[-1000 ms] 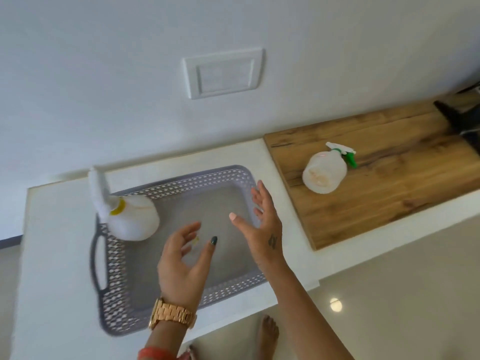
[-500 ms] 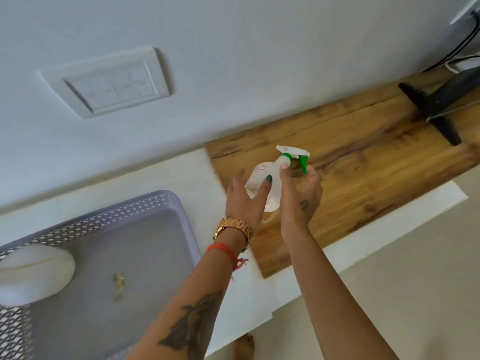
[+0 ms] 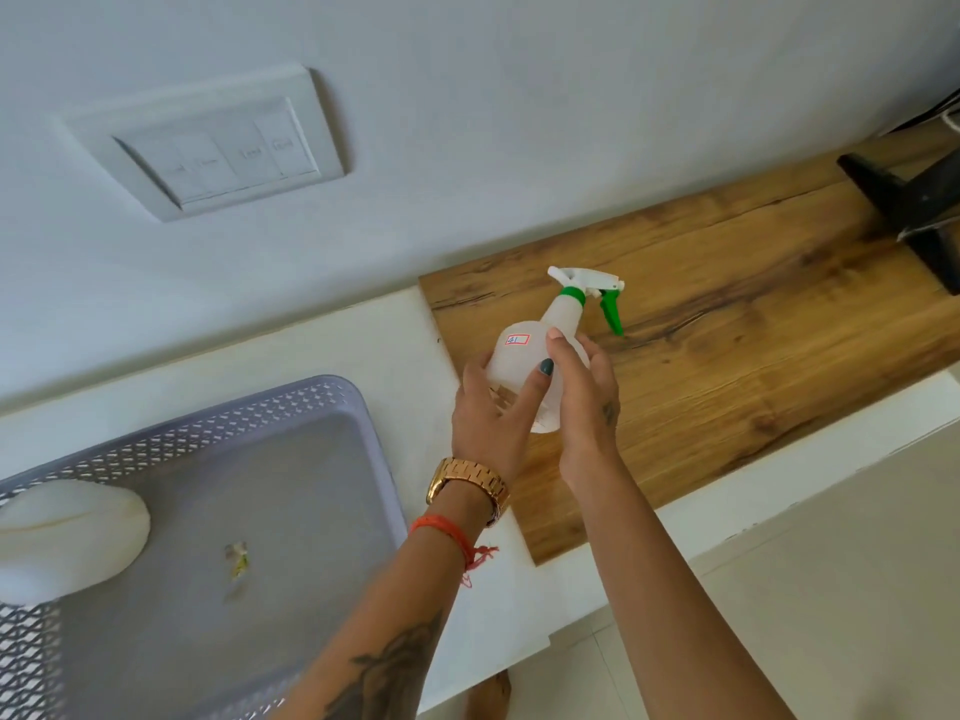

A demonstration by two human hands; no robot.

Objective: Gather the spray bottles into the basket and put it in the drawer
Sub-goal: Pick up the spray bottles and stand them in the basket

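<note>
The spray bottle point(image 3: 540, 350), white with a green collar and trigger, is sitting in both hands over the near left part of the wooden board point(image 3: 727, 324), its nozzle pointing up and away toward the wall. The left hand point(image 3: 493, 413) is wrapping its fingers round the bottle's body from the left, and the right hand point(image 3: 582, 397) is curling round it from the right, so the two are holding it between them. A small red-edged label is showing on the bottle's shoulder.

To the left, the grey basket point(image 3: 311, 407) with latticed walls is resting on the white counter point(image 3: 374, 335), just beside the board. A second white bottle point(image 3: 67, 537) is lying inside it at the far left, cut off by the frame edge, and a small scrap point(image 3: 238, 561) is lying on the basket floor.

A pale wall is rising behind the counter, carrying a white switch plate point(image 3: 208, 142). A black stand point(image 3: 914, 210) is sitting on the board's far right end. Light floor tiles are showing below the counter edge.
</note>
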